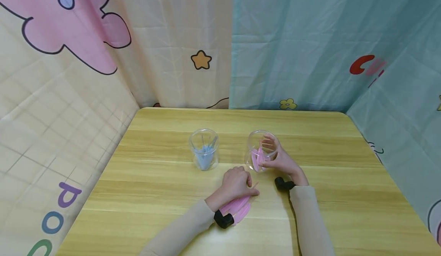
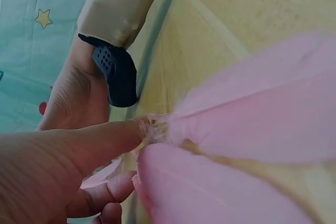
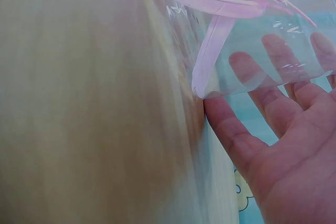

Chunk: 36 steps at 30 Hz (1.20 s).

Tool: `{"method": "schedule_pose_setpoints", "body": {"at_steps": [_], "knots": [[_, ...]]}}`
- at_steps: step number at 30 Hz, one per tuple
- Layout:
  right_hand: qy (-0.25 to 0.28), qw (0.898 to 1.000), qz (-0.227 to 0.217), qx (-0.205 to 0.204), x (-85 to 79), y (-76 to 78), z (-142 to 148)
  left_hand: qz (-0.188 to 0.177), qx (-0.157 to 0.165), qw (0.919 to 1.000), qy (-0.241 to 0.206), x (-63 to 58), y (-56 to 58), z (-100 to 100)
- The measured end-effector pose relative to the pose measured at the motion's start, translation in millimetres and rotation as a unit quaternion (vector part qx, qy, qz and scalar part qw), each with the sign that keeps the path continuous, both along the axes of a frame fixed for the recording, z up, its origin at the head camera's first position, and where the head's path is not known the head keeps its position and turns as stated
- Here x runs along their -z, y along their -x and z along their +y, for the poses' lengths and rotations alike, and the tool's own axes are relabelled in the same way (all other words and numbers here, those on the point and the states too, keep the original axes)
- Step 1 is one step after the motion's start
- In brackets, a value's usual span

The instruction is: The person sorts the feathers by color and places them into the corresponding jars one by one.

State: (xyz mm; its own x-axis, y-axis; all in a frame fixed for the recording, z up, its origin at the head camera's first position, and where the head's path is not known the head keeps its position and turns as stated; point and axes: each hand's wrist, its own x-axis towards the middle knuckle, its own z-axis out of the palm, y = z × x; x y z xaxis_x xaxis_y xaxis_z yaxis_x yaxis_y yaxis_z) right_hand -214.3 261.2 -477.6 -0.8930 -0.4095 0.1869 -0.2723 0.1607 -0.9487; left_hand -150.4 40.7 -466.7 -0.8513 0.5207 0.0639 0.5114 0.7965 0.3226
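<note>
My right hand (image 1: 284, 160) grips a clear cup (image 1: 253, 143), thumb on the near side and fingers round the far right wall. Pink feathers (image 1: 256, 159) stand inside it; in the right wrist view, fingers (image 3: 283, 59) show through the clear wall. My left hand (image 1: 236, 182) is low over a small bunch of loose pink feathers (image 1: 242, 212) on the table. Its thumb and fingertips pinch at the quill ends of a pink feather (image 2: 252, 114), partly hidden by the hand. To the left, another clear cup (image 1: 193, 152) holds blue feathers (image 1: 204, 157).
The wood-grain table (image 1: 165, 194) ends at a back edge against a printed curtain (image 1: 179, 26). A black wrist camera (image 1: 224, 219) on the left arm covers part of the loose feathers. Another black wrist camera (image 1: 284, 184) sits by the right wrist.
</note>
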Motion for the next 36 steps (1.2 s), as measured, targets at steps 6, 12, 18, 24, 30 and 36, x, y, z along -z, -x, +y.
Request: {"method": "schedule_pose_setpoints", "body": {"at_steps": [6,12,18,24,30,36], "knots": [[-0.007,1.000,0.002,0.004,3.4,0.7,1.1,-0.006,0.000,1.0000,-0.003,4.5,-3.2,0.5],[-0.012,1.000,0.008,0.000,-9.0,-4.2,-2.5,-0.018,-0.002,0.9997,-0.015,5.1,-4.3,0.2],[-0.014,1.000,0.001,0.000,-26.9,-13.8,-8.5,-0.031,-0.005,0.9989,-0.036,5.0,-5.9,-0.3],[-0.022,1.000,-0.008,0.006,-27.2,-14.7,-9.1,-0.075,-0.011,0.9941,-0.077,7.1,-2.8,-1.4],[-0.015,1.000,-0.006,0.003,-26.1,-14.0,-8.7,-0.137,-0.017,0.9829,-0.122,2.6,0.7,-4.5],[-0.012,1.000,-0.005,0.002,-26.7,-13.8,-8.7,-0.160,-0.021,0.9684,-0.190,-12.1,7.8,-5.4]]}}
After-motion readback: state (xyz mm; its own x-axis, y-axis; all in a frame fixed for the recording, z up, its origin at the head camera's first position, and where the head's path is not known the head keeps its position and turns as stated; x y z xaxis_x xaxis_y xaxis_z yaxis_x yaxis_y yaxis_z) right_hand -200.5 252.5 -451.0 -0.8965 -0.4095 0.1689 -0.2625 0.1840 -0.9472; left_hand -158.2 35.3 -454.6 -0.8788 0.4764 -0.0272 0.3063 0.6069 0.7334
